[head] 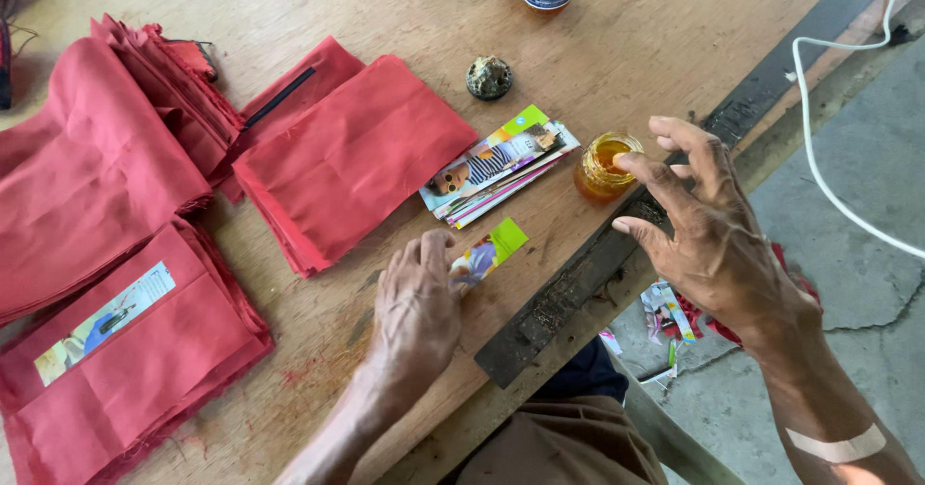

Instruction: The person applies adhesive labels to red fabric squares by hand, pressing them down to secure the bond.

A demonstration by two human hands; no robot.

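Left hand point(416, 307) rests flat on the wooden table point(626, 52), fingertips pinning a printed label strip point(491, 251). Right hand point(708, 235), fingers spread, hovers at 3 o'clock of the open amber jar point(602, 167). Label stack point(501, 165) lies at 9 o'clock of the jar; red fabric pieces point(352, 157) beyond.

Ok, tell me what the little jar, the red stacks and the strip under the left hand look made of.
Little jar: clear glass by its shine, holding amber liquid, possibly glue.
Red stacks: matte woven cloth, judging by soft folds and frayed edges.
Strip under the left hand: glossy printed paper or thin card, flat with crisp edges.
Right hand hovers at the jar, one fingertip at its mouth.
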